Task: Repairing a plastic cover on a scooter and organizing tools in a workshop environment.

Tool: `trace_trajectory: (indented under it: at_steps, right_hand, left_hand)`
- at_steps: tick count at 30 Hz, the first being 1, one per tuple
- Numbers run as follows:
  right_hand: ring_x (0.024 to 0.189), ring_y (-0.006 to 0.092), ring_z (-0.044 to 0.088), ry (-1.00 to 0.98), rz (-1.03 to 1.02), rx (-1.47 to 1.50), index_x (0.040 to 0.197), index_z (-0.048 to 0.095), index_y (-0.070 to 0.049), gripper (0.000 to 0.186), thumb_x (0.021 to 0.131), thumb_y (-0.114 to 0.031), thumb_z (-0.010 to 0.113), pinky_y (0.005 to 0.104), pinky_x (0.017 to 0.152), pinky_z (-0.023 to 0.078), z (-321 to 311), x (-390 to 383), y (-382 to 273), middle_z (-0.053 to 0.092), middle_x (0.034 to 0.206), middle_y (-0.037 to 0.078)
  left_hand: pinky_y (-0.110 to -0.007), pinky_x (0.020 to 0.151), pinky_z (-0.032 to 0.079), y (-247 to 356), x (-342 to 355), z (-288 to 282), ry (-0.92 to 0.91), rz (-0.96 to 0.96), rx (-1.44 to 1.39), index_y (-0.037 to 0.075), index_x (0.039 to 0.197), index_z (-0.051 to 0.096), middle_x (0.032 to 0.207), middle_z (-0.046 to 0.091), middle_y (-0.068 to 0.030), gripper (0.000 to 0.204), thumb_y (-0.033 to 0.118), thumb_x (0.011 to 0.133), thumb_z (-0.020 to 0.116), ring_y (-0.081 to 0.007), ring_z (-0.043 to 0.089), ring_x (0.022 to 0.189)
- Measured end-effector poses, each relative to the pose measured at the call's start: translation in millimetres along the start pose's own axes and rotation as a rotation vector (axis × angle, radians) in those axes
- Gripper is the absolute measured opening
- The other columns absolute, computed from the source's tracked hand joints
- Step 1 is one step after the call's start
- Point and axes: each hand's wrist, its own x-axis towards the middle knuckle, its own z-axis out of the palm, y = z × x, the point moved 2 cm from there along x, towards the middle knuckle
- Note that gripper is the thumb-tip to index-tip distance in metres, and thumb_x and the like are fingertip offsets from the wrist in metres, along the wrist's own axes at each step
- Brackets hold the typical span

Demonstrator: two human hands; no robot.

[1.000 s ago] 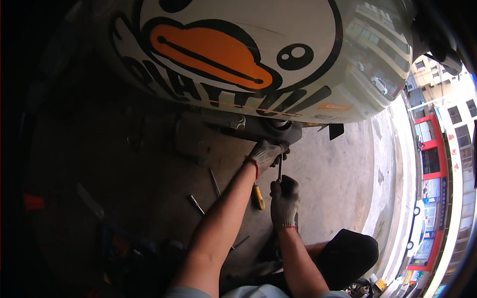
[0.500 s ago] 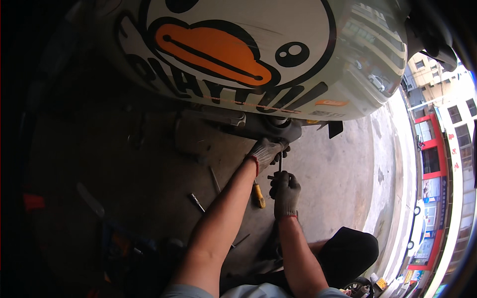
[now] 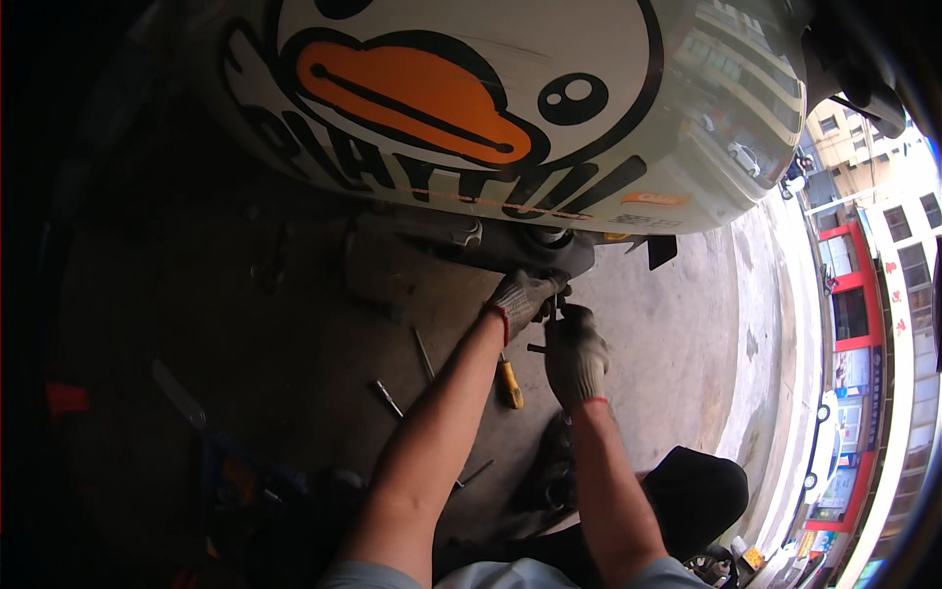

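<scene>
My left hand (image 3: 527, 297), in a grey knitted glove with a dark palm, is closed under the dark bracket-like part (image 3: 564, 258) below the white vehicle panel. Its fingertips are close to the top of a thin metal shaft; whether they grip the shaft or the part is hidden. Just below, my right hand (image 3: 577, 358), gloved alike, is wrapped around a T-handled tool (image 3: 537, 348) whose crossbar end pokes out on the left. Beneath my left wrist a yellow-handled screwdriver (image 3: 511, 386) lies on the floor.
Above hangs the white panel (image 3: 589, 187) with a cartoon duck face. A socket rod (image 3: 388, 397) and a thin metal rod (image 3: 424, 351) lie on the concrete left of my left forearm. A black-clad knee (image 3: 697, 491) is at lower right. Street and buildings are beyond.
My right hand has moved up and slightly right, closer to my left hand, covering more of the tool's shaft. My left hand stays nearly in place.
</scene>
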Motion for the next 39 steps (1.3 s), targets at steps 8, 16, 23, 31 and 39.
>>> trace_trajectory:
  at_steps: [8,16,23,31,39]
  right_hand:
    - [0.084,0.0381,0.067,-0.108,0.092,-0.145,0.101,0.051,-0.004,0.022,0.091,-0.024,0.052,0.0457,0.073,0.052,24.3,15.2,2.3,0.069,0.087,0.019]
    - [0.058,0.0217,0.062,-0.017,0.252,0.583,0.084,0.058,-0.007,0.021,0.094,-0.024,0.051,0.0319,0.052,0.048,39.5,17.1,12.2,0.063,0.071,0.007]
    - [0.045,0.008,0.04,-0.565,0.533,1.908,0.09,0.057,-0.014,0.018,0.098,-0.028,0.048,0.0225,0.043,0.034,67.1,13.2,29.9,0.044,0.058,-0.006]
    - [0.049,0.0128,0.048,-0.387,0.564,1.736,0.094,0.059,-0.009,0.033,0.1,-0.036,0.041,0.0257,0.049,0.042,53.2,10.3,25.3,0.05,0.06,-0.002]
    - [0.063,0.0148,0.063,-0.154,0.184,0.535,0.1,0.062,0.003,0.032,0.095,-0.026,0.05,0.0271,0.056,0.048,28.6,-20.8,31.8,0.066,0.077,0.011]
  left_hand:
    - [-0.025,0.05,0.039,0.9,3.1,-4.0,-0.082,-0.009,0.032,0.009,0.097,0.074,0.068,0.062,-0.0006,0.035,0.041,0.088,0.062,-0.008,0.052,0.058]
    - [-0.025,0.063,0.045,3.5,-3.6,-2.8,-0.062,-0.048,0.069,0.013,0.103,0.073,0.082,0.068,-0.0023,0.036,0.043,0.087,0.062,-0.0108,0.059,0.07]
    - [-0.028,0.07,0.049,-6.3,4.0,-2.0,-0.044,0.018,-0.14,0.004,0.097,0.071,0.093,0.071,-0.0038,0.028,0.03,0.088,0.065,-0.0107,0.062,0.078]
    - [-0.026,0.065,0.047,-10.1,13.3,-0.5,-0.026,0.061,-0.126,0.006,0.095,0.071,0.081,0.069,-0.0012,0.025,0.03,0.088,0.065,-0.0091,0.06,0.071]
    - [-0.027,0.069,0.043,-20.2,17.9,-5.4,0.03,0.108,-0.057,0.007,0.085,0.071,0.076,0.069,-0.0003,0.026,0.032,0.087,0.066,-0.0089,0.056,0.07]
